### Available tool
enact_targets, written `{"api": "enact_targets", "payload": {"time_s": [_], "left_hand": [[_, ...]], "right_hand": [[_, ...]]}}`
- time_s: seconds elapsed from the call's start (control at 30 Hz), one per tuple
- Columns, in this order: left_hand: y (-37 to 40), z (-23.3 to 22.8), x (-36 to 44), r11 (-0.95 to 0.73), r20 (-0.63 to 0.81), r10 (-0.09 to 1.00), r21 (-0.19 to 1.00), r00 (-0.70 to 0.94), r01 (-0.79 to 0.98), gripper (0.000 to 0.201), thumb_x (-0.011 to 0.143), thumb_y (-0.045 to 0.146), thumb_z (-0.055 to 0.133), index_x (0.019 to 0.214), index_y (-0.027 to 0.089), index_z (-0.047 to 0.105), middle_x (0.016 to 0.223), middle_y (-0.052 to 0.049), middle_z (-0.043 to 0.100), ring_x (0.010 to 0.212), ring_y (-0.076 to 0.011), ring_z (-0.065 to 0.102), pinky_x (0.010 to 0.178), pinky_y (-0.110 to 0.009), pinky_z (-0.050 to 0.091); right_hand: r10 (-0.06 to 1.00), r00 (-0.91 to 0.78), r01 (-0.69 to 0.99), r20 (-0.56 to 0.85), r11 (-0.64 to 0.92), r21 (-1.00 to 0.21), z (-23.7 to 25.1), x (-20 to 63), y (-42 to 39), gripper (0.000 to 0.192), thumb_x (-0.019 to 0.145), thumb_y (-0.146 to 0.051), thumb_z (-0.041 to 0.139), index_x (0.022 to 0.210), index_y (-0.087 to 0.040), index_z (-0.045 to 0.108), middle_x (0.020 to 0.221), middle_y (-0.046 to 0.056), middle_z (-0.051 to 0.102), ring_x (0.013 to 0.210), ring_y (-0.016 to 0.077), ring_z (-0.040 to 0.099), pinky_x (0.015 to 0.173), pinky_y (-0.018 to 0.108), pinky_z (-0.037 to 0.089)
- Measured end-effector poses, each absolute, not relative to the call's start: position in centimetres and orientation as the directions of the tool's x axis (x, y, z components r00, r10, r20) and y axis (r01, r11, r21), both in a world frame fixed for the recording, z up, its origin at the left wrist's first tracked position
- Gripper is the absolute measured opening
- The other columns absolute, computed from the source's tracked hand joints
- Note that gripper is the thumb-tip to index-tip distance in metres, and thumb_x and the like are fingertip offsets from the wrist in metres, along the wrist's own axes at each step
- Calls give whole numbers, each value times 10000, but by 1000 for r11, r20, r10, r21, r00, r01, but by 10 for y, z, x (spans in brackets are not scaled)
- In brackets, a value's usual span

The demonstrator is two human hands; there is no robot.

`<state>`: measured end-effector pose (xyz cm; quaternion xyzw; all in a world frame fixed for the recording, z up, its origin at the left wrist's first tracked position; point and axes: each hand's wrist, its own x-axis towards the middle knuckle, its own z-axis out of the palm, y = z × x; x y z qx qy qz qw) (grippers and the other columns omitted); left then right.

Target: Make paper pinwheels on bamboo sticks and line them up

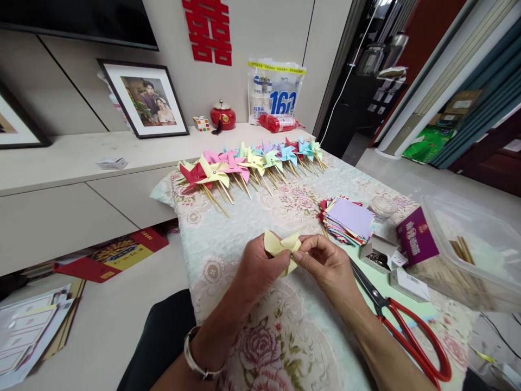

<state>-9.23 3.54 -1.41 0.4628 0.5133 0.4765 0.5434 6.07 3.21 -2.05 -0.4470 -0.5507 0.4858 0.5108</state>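
Between my two hands is a pale yellow paper pinwheel [275, 244], its corners partly folded in toward the middle. My left hand [260, 269] is closed around its left side, the thumb pressing near the centre. From the right, my right hand [325, 262] pinches the paper at the centre with thumb and fingertips; whether a pin is there too is hidden. Scissors with red handles [380, 304] lie beside my right forearm. Past my right hand sits a stack of coloured paper squares [349, 217], a lilac one on top.
Several finished pinwheels on sticks [248, 163] lie in rows at the table's far end. On the right stand a small open box of fasteners [376, 255], a white box [409, 285], a round clear tub [382, 207] and a plastic bin [484, 239] holding sticks. Floral cloth [293, 326] covers the table.
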Motion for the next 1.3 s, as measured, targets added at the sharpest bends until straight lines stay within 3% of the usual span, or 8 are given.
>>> {"api": "enact_targets", "payload": {"time_s": [0.2,0.8,1.07,1.3], "left_hand": [[33,-12,-92,169,-166,985,979,38,-113,203,631,280,669,698,186,502,581,73,480,542,-77,398,505,-211,328],[34,-14,-91,179,-171,983,971,61,-160,168,619,242,681,708,179,554,590,67,532,542,-84,430,512,-210,359],[35,-14,-92,203,-201,979,973,33,-113,149,617,254,669,669,176,554,571,61,505,537,-88,415,493,-209,335],[34,-18,-90,135,-135,990,991,-42,-9,150,626,234,661,652,192,518,566,66,482,533,-88,395,489,-204,335]], "right_hand": [[991,-96,-110,92,82,-991,-27,59,32,184,774,-304,815,735,-213,660,733,-16,661,696,140,551,676,272,411],[1000,-20,-137,-9,-12,-991,-22,58,33,326,614,-337,903,685,-203,615,652,-30,612,613,117,504,581,242,373],[1000,-5,-109,-13,-14,-994,-24,56,32,333,632,-371,886,684,-206,601,660,-19,622,613,131,526,589,259,388],[999,37,-68,7,10,-998,-23,54,32,313,614,-337,887,660,-205,607,621,-37,564,588,125,476,562,255,352]]}}
